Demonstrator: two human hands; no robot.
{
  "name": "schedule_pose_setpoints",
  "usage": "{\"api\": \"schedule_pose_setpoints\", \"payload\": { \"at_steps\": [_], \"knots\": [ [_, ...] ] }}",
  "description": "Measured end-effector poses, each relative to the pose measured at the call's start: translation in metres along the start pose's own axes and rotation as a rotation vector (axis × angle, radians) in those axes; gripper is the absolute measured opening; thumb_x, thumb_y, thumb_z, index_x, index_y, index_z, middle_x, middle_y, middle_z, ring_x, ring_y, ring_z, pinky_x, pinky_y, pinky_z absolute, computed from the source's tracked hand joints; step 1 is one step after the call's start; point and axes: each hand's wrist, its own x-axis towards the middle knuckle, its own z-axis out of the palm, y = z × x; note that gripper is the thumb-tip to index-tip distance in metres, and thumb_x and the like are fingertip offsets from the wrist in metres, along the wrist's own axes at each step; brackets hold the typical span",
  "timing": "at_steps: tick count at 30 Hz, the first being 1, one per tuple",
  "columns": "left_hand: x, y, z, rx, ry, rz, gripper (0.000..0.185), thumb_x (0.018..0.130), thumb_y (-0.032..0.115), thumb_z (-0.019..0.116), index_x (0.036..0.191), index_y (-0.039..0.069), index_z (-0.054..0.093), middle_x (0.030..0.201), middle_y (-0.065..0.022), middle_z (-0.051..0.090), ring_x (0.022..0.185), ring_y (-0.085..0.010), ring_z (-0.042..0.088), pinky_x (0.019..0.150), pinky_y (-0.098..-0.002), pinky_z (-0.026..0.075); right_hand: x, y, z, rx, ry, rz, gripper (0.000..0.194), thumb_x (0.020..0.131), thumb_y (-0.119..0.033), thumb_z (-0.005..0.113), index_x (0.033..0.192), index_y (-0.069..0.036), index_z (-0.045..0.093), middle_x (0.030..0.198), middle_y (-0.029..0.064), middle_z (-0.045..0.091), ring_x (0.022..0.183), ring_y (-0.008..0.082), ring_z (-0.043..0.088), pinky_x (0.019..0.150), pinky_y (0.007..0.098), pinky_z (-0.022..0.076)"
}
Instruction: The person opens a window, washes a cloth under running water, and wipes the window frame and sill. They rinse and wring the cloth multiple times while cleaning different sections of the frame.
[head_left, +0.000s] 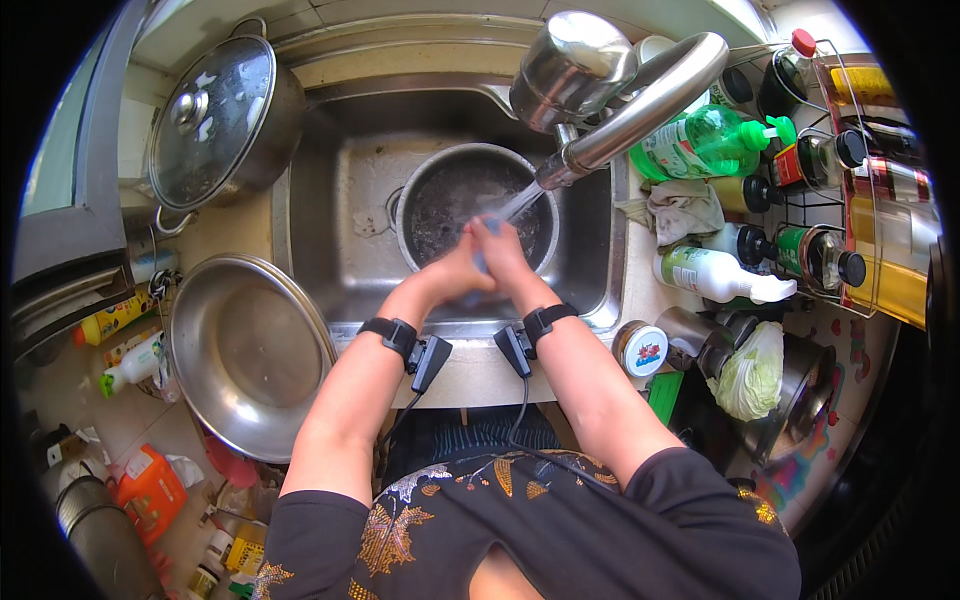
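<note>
My left hand (452, 271) and my right hand (504, 253) are pressed together over a round metal pot (556, 225). Between them shows something soft and blue (480, 261), perhaps a cloth, too blurred to name surely. Both hands grip it. A stream of water (523, 200) runs from the steel faucet (559, 171) onto the hands and into the pot. Dark, bubbly water lies in the pot, which stands in a stainless steel sink (360, 247). My fingers are partly hidden behind each other.
A large lidded pot (225, 124) stands left of the sink, above a wide steel basin (255, 360). To the right are a green pump bottle (697, 142), a rag (684, 210), a white spray bottle (701, 274), a lidded jar (641, 349) and a cabbage (750, 373).
</note>
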Motion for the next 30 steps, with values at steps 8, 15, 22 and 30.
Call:
{"api": "schedule_pose_setpoints", "payload": {
  "at_steps": [8, 15, 22, 30],
  "knots": [
    [-0.017, -0.01, 0.008, 0.416, 0.278, -0.043, 0.092, 0.072, 0.032, 0.078, 0.14, -0.002, 0.026, 0.11, -0.036, 0.062, 0.103, -0.0508, 0.06, 0.089, -0.0506, 0.05, 0.012, 0.017, 0.032, -0.339, 0.176, -0.025, 0.03, 0.096, -0.028, 0.057, 0.087, -0.002, 0.068, 0.08, 0.0165, 0.069, 0.072, 0.0268, 0.065, 0.071, 0.0378, 0.0499],
    [-0.034, 0.001, 0.014, 0.531, 0.358, -0.101, 0.067, 0.082, 0.017, 0.065, 0.136, -0.001, 0.03, 0.101, -0.034, 0.065, 0.095, -0.051, 0.063, 0.087, -0.0544, 0.05, 0.019, 0.033, 0.041, -0.257, 0.17, 0.166, 0.053, 0.098, -0.05, 0.049, 0.088, -0.002, 0.067, 0.081, 0.0128, 0.069, 0.074, 0.0257, 0.064, 0.074, 0.0381, 0.0508],
    [-0.121, 0.026, 0.004, 0.423, 0.594, -0.116, 0.062, 0.075, 0.018, 0.071, 0.124, -0.002, 0.039, 0.116, -0.0337, 0.054, 0.107, -0.0502, 0.056, 0.091, -0.051, 0.048, 0.034, 0.034, -0.047, -1.034, -0.289, -0.079, 0.044, 0.096, -0.038, 0.052, 0.114, -0.001, 0.066, 0.126, 0.015, 0.057, 0.121, 0.0313, 0.048, 0.103, 0.0425, 0.0381],
    [-0.227, 0.002, 0.027, 0.774, 0.682, 0.041, 0.088, 0.067, 0.01, 0.08, 0.141, -0.002, 0.035, 0.112, -0.0239, 0.046, 0.102, -0.0424, 0.05, 0.09, -0.0465, 0.045, 0.108, 0.072, -0.06, -1.204, -0.248, -0.138, 0.027, 0.085, -0.016, 0.06, 0.108, -0.006, 0.07, 0.124, 0.0195, 0.062, 0.118, 0.0366, 0.057, 0.098, 0.0462, 0.0471]
  ]
}}
